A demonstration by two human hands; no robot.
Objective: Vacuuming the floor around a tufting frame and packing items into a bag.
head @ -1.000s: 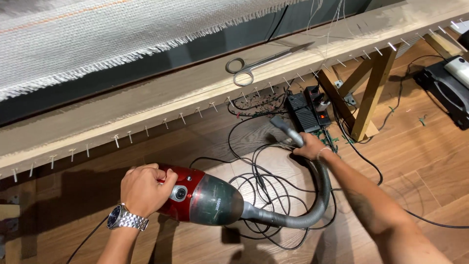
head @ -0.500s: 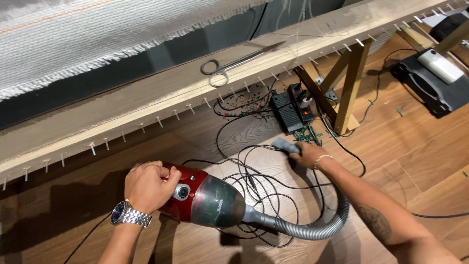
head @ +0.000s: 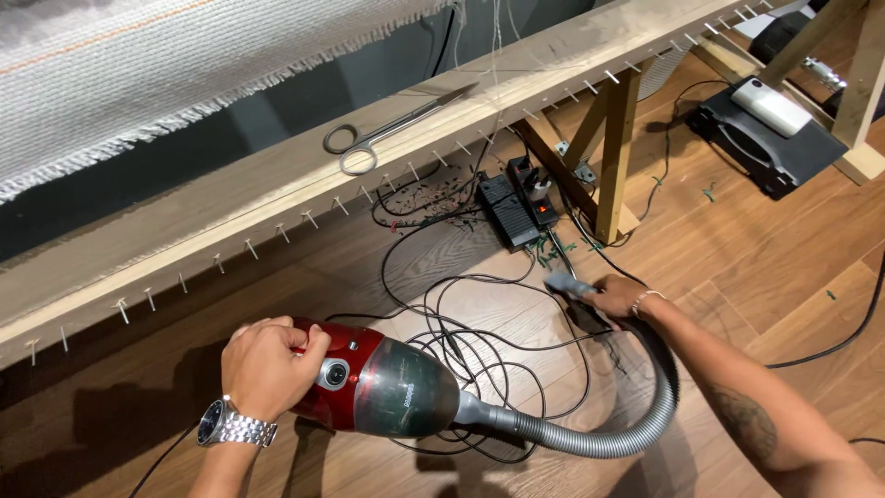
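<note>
Left hand (head: 267, 364): wears a metal wristwatch (head: 235, 426); fingers wrapped over the rear top of the vacuum cleaner (head: 373, 387), holding it down on the floor
Vacuum cleaner: small red body with a smoky clear front, lying on its side on the wooden floor (head: 793, 249), close below the camera, amid the loops of black cable (head: 479, 332)
Hose (head: 608, 438): grey, ribbed, leaves the vacuum's nose and curves to the right and up toward the right hand
Right hand (head: 619, 295): a thin bracelet at the wrist; fingers closed around the grey nozzle (head: 567, 284) at the hose end, its tip low over the floor
Nozzle surroundings: small green yarn scraps (head: 558, 251) just beyond the tip, near a black power strip (head: 521, 207) with a red light
Wooden beam (head: 277, 198): long frame rail studded with nails, running across above the floor
Scissors (head: 392, 124): steel, lying flat on the beam, well apart from both hands
Cloth (head: 166, 74): white woven fabric with a frayed edge, stretched above the beam
Black case (head: 770, 148): on the floor at the far right, a white device on top
</note>
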